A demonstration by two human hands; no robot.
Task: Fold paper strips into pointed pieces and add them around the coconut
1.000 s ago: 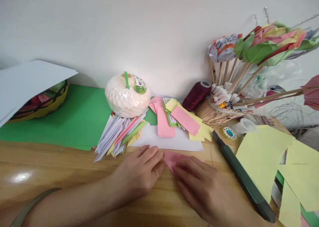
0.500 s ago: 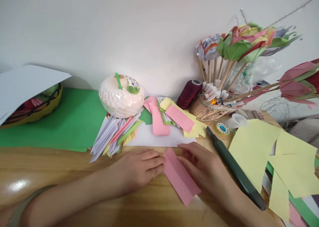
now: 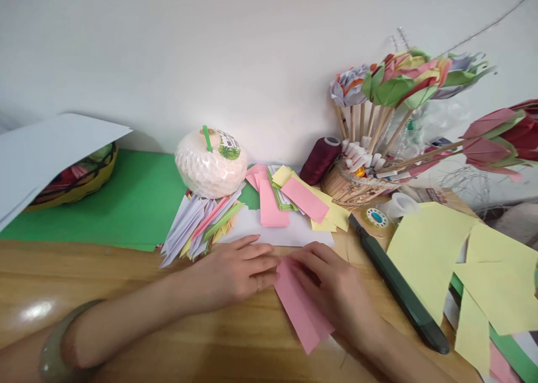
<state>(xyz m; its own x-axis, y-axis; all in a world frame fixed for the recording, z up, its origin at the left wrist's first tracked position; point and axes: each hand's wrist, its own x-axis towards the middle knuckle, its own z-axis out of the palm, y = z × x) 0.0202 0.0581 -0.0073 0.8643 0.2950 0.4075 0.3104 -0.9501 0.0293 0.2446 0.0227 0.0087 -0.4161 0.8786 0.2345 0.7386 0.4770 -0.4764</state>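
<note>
A creased pink paper strip [image 3: 300,310] lies slanted on the wooden table between my hands. My left hand [image 3: 239,271] rests with its fingers spread, their tips touching the strip's upper left edge. The fingers of my right hand [image 3: 332,285] are pinched on the strip's upper end and cover part of it. Behind my left hand is a bundle of folded white, green, pink and yellow papers [image 3: 193,223]. Cut pink slips [image 3: 274,206] and yellow slips [image 3: 332,212] lie on a white sheet [image 3: 252,229] farther back.
A wrapped coconut [image 3: 210,167] stands on green paper [image 3: 138,204]. At the right are a dark cutter [image 3: 399,285], large yellow sheets [image 3: 432,248], a tape roll [image 3: 376,218], a maroon thread spool [image 3: 320,160] and a basket [image 3: 357,187] of paper flowers. White sheets [image 3: 50,148] top a basket at left.
My right hand has moved left onto the upper end of the pink strip, its fingers closing there. My left fingers have spread. The whole view has shifted slightly.
</note>
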